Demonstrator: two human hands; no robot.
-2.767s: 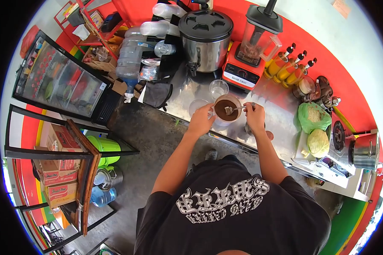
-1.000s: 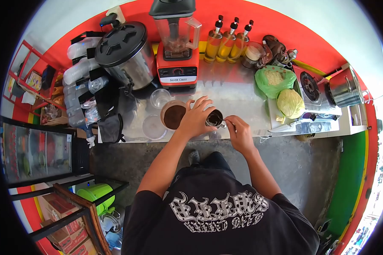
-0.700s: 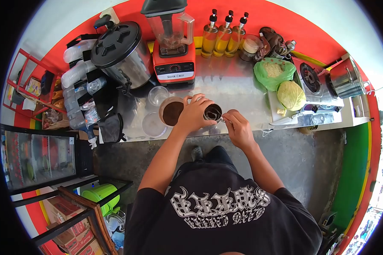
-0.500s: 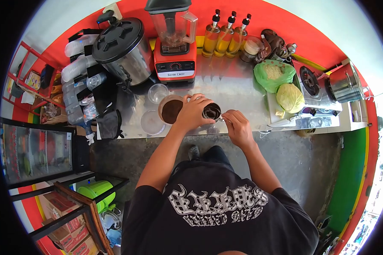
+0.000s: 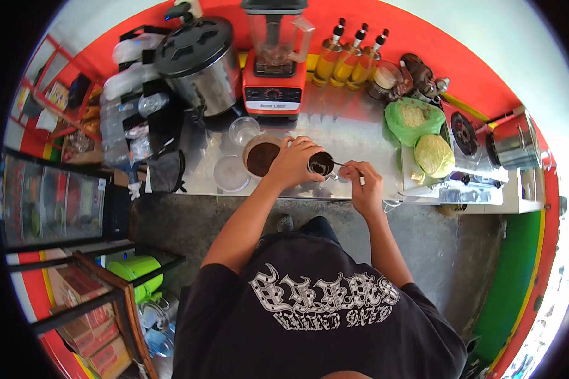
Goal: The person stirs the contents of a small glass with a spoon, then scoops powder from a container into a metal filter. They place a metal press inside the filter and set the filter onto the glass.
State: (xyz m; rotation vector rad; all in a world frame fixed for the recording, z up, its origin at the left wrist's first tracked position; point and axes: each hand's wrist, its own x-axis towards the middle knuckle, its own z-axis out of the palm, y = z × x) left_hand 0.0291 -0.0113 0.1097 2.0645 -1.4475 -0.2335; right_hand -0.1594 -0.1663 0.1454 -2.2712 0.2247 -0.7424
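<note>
My left hand (image 5: 294, 163) is wrapped around a small cup (image 5: 320, 164) with a dark coating inside, its mouth tilted toward my right hand. Between the fingers of my right hand (image 5: 367, 189) is a thin-handled spoon (image 5: 346, 165); its tip reaches into the cup, so the bowl is hidden. Just left of my left hand stands a round tub of dark brown powder (image 5: 262, 158), partly covered by that hand. Beside the tub lies a clear round lid (image 5: 231, 174), and behind it stands a clear plastic cup (image 5: 243, 131).
On the steel counter (image 5: 360, 132) stand a red blender (image 5: 273, 88), a large steel pot with a black lid (image 5: 202, 69) and several pump bottles (image 5: 348, 63). A cabbage (image 5: 434, 156), a green bag (image 5: 414, 120) and a gas stove (image 5: 464, 129) are at right.
The camera view has shifted. My right hand has drawn a little away from the cup, showing more of the spoon's handle. My left hand keeps its hold on the cup.
</note>
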